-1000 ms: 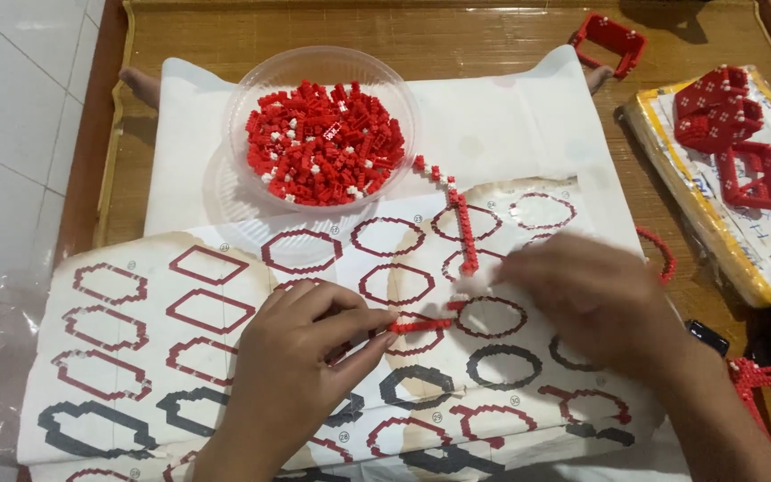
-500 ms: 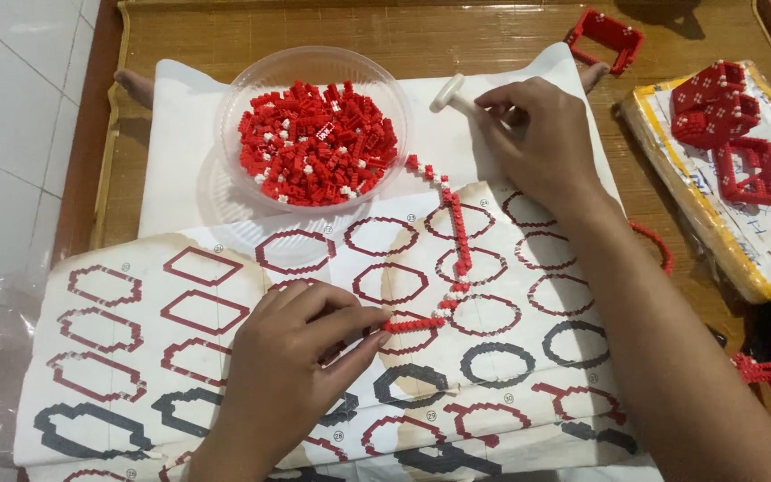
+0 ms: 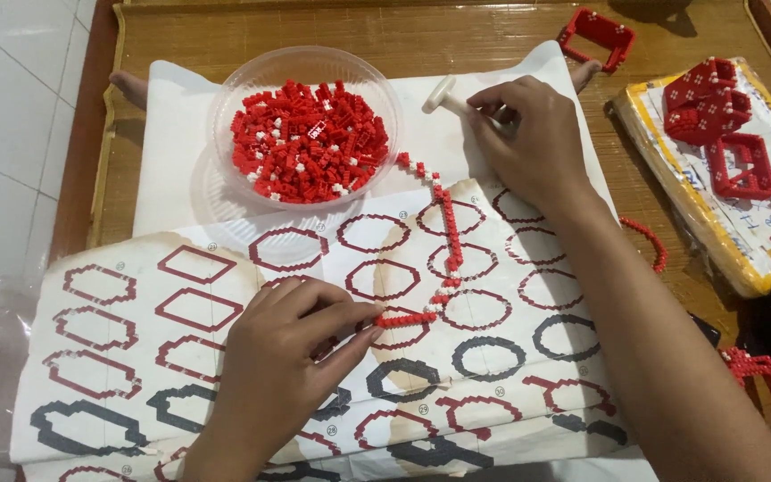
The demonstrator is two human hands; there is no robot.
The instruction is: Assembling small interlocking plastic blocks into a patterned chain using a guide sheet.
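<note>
Woven mat (image 3: pixel 225 36) under printed pattern sheet (image 3: pixel 180 295). Left hand (image 3: pixel 287 357) pinched shut on brick strip (image 3: pixel 443 241), lying curved across sheet. Right hand (image 3: pixel 528 134) closed around white tool (image 3: pixel 443 94). Light, brittle at joints; grip near the end, supported flat.

Right hand (image 3: pixel 528 134) hides the white tool's (image 3: pixel 443 94) handle.
</note>
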